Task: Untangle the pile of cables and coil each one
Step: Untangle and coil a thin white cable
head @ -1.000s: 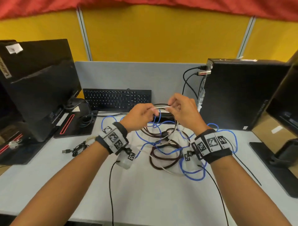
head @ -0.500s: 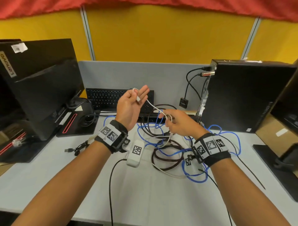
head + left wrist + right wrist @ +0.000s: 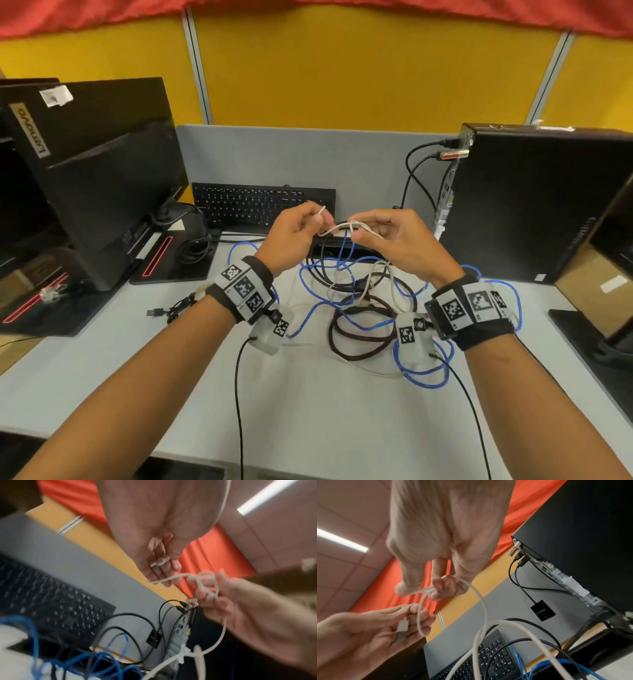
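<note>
The white cable (image 3: 346,229) is lifted above the counter (image 3: 308,411) between the two hands, its end and plug (image 3: 402,626) lying across the curled fingers of the left hand (image 3: 294,236), which pinches the cord near that plug. The right hand (image 3: 394,241) pinches a small loop of the same cord between thumb and fingertips (image 3: 443,586); from there the cable drops toward the pile below the hands. How the loop crosses itself is hard to read, since both wrist views are blurred there. Beneath and just in front of the wrists lies the tangle: a blue cable (image 3: 421,371) looping out on both sides, a dark brown cable (image 3: 356,349) partly coiled, and a black cable (image 3: 318,270) further back, all overlapping so that their ends cannot be traced. The right wrist hides part of the blue loops. Beyond the hands sits a black keyboard (image 3: 253,205), left of the left hand a black monitor (image 3: 102,178) seen from behind, right of the right hand a black computer case (image 3: 534,205) with cords plugged in, cut off at the frame edge. A small black USB lead (image 3: 171,310) lies by the left wrist.
</note>
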Action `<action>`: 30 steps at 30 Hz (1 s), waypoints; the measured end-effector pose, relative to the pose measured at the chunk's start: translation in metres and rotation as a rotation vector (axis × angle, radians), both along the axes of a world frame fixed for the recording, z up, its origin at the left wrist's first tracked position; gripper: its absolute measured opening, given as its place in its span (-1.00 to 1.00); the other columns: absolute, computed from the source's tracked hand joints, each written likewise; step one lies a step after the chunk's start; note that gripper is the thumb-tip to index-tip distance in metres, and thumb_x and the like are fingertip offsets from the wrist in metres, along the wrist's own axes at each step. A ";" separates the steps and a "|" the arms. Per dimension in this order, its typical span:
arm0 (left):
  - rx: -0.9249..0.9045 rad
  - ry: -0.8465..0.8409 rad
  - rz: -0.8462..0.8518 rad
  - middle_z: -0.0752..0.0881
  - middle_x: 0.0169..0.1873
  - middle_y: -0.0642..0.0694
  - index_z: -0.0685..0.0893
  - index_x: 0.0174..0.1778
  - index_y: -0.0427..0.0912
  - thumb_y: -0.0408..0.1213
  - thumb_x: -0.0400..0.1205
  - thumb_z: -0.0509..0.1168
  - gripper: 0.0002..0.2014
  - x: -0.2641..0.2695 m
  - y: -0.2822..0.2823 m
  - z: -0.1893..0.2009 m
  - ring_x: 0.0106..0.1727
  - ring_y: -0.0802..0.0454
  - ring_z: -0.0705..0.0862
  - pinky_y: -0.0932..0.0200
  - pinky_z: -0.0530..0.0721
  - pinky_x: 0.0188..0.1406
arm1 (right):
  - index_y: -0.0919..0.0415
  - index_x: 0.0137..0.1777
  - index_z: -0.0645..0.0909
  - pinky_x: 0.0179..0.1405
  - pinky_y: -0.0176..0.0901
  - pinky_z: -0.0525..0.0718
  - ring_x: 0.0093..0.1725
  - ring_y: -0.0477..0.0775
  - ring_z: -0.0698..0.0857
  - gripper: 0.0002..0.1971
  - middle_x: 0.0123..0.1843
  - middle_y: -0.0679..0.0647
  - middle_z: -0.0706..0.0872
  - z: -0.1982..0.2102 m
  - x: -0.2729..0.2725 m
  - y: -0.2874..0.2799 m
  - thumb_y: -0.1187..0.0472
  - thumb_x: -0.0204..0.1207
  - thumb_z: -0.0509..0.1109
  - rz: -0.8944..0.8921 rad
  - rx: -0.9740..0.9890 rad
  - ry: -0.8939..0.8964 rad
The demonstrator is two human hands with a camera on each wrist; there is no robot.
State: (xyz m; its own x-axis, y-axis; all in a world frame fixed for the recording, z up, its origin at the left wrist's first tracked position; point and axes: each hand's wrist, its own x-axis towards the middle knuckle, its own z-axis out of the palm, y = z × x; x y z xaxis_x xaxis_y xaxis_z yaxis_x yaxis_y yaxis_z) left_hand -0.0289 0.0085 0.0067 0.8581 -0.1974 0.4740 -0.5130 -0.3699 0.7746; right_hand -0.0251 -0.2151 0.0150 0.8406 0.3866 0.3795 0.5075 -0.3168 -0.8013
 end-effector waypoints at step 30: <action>-0.237 0.214 0.130 0.75 -0.45 -0.10 0.76 -0.15 -0.25 -0.49 0.62 0.43 -0.92 0.001 0.011 -0.005 -0.45 0.07 0.73 0.16 0.77 -0.40 | 0.22 -0.16 0.63 -0.02 0.01 0.81 0.02 0.08 0.75 -0.68 -0.04 0.30 0.61 -0.010 0.000 0.022 0.24 0.82 0.18 0.219 0.279 0.336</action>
State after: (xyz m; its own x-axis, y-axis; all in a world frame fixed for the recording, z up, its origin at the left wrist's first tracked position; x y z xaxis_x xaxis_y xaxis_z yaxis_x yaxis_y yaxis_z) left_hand -0.0279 0.0197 0.0018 0.9537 0.0143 0.3003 -0.2902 -0.2180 0.9318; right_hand -0.0249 -0.1934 0.0054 0.8446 0.4902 0.2156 0.2371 0.0186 -0.9713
